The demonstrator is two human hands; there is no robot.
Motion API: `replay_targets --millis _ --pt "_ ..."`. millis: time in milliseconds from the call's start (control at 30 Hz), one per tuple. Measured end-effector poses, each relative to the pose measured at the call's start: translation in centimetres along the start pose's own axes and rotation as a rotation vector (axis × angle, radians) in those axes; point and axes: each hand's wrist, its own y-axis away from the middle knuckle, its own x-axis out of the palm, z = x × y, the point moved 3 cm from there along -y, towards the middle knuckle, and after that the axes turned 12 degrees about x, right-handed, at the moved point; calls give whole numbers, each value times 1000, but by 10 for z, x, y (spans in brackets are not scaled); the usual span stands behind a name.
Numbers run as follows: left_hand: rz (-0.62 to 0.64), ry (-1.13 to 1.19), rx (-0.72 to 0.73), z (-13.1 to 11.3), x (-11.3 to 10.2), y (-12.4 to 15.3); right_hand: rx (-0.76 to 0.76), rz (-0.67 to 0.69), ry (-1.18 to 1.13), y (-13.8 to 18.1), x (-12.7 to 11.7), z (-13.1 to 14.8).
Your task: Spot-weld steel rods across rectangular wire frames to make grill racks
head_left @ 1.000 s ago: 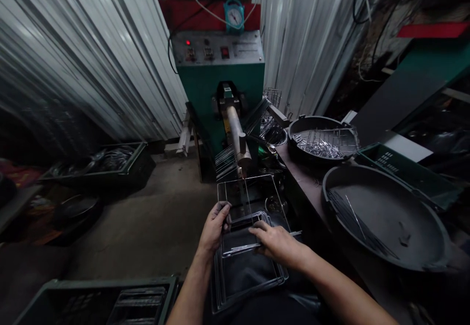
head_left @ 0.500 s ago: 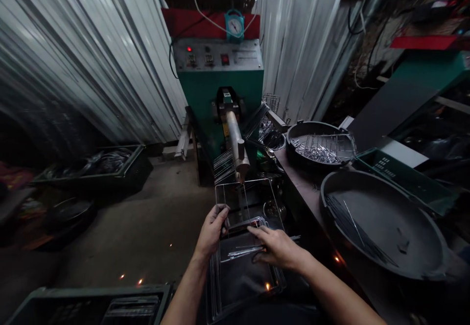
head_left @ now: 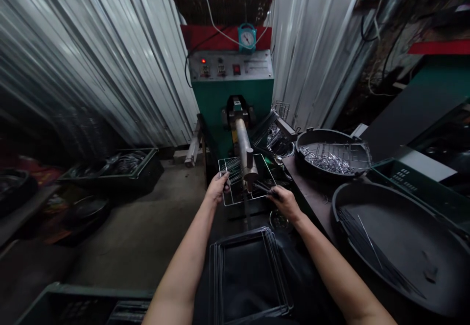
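A rectangular wire frame (head_left: 235, 203) with cross wires sits at the electrode tip of a green spot-welding machine (head_left: 208, 102), under its round metal arm (head_left: 243, 138). My left hand (head_left: 218, 187) is closed on the frame's left side. By the frame's right side, my right hand (head_left: 285, 202) is closed round a few thin metal rods (head_left: 261, 186) pointing towards the electrode; whether it grips the frame too is unclear. Below, a stack of similar wire frames (head_left: 217, 281) lies on dark cloth at my lap. More thin rods (head_left: 233, 167) lie behind the frame.
At right, a round black pan (head_left: 407, 227) holds dark rods; another pan (head_left: 304, 161) behind it holds short wire pieces. Green crates (head_left: 147, 168) stand on the floor at left and at bottom left (head_left: 99, 293). A wicker basket (head_left: 220, 4) tops the machine.
Both hands have moved forward, bringing the frame from above the stack to the electrode. The loose rods have left the stack and are in my right hand. Sparks have gone.
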Motion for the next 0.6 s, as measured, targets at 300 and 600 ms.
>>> replay_targets --millis 300,600 --pt "-26 11 -39 8 -6 -20 -10 36 113 -24 4 -3" --pt "-52 6 -5 -2 -6 11 176 -254 -193 12 -15 -4"
